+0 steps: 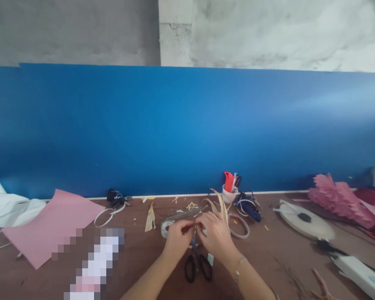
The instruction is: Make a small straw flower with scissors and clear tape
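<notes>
Over the table's middle, my left hand [178,239] and my right hand [217,235] meet fingertip to fingertip. Both are closed in a pinch, and whatever sits between the fingers is too small to make out. Pale dry strips like corn husk [220,201] rise just behind my right hand; whether it holds them I cannot tell. Black-handled scissors [194,266] lie beneath the hands, the blades partly hidden. A roll of clear tape [165,228] is beside my left hand. Thin grey stems or wires [183,214] lie behind the fingers, and a husk piece [150,218] is farther left.
A white cup [229,195] with a red tool and pens stands by the blue partition [175,133]. To its right are a ring-shaped roll [242,233] and a round white device [309,223]. Pink paper [54,225] lies left, pink crepe material [340,198] right, near a power strip [361,277].
</notes>
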Demonstrator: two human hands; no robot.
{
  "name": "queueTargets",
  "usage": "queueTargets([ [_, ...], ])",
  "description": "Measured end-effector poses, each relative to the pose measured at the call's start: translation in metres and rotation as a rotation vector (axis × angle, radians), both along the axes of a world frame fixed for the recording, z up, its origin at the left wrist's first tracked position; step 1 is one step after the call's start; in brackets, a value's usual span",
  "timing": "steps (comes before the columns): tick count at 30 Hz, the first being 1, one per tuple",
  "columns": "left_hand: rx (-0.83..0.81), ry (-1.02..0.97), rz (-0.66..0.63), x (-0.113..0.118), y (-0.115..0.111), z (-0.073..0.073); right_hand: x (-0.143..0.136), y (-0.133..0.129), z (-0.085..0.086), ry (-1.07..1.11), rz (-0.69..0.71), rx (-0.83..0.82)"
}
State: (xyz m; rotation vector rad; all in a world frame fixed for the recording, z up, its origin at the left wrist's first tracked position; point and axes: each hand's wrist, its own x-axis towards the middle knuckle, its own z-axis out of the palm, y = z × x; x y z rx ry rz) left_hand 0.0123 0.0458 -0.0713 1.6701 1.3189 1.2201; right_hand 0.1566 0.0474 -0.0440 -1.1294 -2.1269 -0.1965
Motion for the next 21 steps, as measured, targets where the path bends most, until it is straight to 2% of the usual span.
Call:
queueTargets([
  [8, -0.008, 0.047, 0.038, 0.0, -0.002, 0.002, -0.001, -0.001, 0.001, 0.003, -0.004, 0.02],
  [17, -0.012, 0.088, 0.084, 0.003, -0.003, -0.008, -0.006, -0.002, -0.006, 0.012, -0.031, 0.089],
  [21, -0.041, 0.067, 0.079, 0.004, -0.002, -0.008, -0.005, -0.003, -0.006, 0.011, -0.039, 0.127],
])
